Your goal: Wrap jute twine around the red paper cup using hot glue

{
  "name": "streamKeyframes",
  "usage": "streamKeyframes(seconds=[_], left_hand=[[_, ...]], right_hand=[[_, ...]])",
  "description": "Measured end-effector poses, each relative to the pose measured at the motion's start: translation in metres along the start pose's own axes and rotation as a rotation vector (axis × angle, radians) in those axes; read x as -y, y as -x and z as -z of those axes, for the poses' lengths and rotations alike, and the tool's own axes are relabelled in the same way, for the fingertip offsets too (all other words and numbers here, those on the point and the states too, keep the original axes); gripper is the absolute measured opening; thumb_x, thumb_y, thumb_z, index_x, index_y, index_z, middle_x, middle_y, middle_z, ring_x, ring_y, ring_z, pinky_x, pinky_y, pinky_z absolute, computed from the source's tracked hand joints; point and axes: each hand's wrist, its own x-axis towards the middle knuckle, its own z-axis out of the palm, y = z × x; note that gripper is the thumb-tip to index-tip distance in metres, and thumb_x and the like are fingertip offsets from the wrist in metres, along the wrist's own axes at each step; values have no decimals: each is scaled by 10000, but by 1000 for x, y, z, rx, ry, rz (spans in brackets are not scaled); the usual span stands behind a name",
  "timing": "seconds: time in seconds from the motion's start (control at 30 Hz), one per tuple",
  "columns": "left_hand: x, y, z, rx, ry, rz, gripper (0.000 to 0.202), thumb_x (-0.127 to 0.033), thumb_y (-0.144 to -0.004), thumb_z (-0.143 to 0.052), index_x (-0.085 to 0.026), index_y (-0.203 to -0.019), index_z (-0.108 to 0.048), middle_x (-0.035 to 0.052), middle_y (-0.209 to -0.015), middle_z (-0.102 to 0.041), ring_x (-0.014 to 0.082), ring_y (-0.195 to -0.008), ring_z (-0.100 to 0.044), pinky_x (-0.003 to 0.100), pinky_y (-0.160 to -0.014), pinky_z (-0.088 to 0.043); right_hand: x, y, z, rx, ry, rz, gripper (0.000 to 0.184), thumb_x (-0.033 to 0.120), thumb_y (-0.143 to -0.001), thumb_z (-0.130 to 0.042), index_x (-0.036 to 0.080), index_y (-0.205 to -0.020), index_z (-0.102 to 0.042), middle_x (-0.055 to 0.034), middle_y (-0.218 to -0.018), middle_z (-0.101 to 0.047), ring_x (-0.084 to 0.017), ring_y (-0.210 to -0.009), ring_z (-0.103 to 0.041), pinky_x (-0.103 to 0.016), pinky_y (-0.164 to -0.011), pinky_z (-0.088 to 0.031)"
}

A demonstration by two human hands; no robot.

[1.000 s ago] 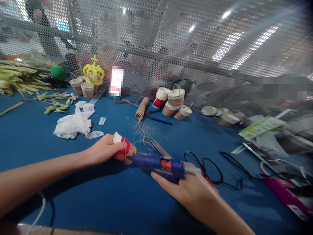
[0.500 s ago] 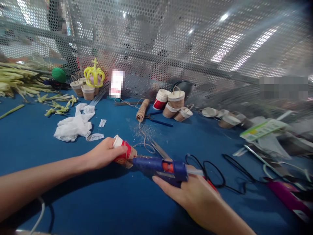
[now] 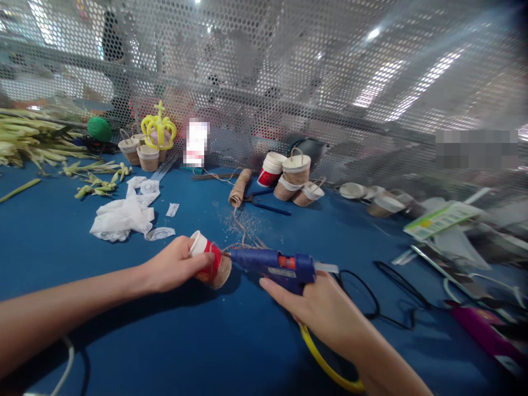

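Note:
My left hand (image 3: 175,264) is closed around a red and white paper cup (image 3: 216,253), which lies tilted with its white rim to the left. Twine is wound about the cup's base end. My right hand (image 3: 319,305) grips a blue glue gun (image 3: 272,263), and a clear glue stick (image 3: 326,268) sticks out of its back. The gun's nozzle is at the twine-covered part of the cup; whether it touches I cannot tell. Below my right hand shows a yellow loop (image 3: 325,363), partly hidden. From the cup, loose twine runs to a twine roll (image 3: 240,188).
Pliers (image 3: 268,208) lie beyond the cup. Small twine-wrapped cups (image 3: 297,169) stand behind them, with more at back left and right. White lace (image 3: 124,217) and plant stalks (image 3: 33,137) lie left. A black cable (image 3: 396,280) and purple item (image 3: 487,335) lie right. A perforated metal screen (image 3: 247,77) stands behind.
The glue gun has risen slightly, its nozzle now higher along the cup. The cup has turned so that more of its twine-wrapped end shows. More of the yellow loop is visible.

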Motion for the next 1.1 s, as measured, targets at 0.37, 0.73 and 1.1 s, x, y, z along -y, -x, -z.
streamKeyframes(seconds=[0.37,0.73,1.1], left_hand=[[1,0,-1,-6,14,5,278,-370,-731,-443,-132,-590,-471,-47,-526,-354,79,-486,-295,199,-460,-260],[-9,-2,-1,-17,178,42,250,-298,-700,-503,-99,-722,-652,-16,-567,-547,94,-521,-440,187,-502,-338],[-7,-3,-1,2,247,50,234,-262,-706,-499,-114,-742,-676,17,-685,-659,142,-633,-573,218,-612,-435]], right_hand=[[1,-4,1,1,-74,42,134,300,-733,-555,196,-768,-634,15,-587,-630,-155,-565,-585,-256,-574,-477],[4,9,-2,35,-50,160,132,280,-751,-513,210,-677,-596,8,-614,-624,-136,-548,-560,-227,-523,-468],[14,14,1,4,4,211,127,207,-724,-526,252,-647,-617,-8,-548,-608,-146,-493,-545,-245,-469,-445]])
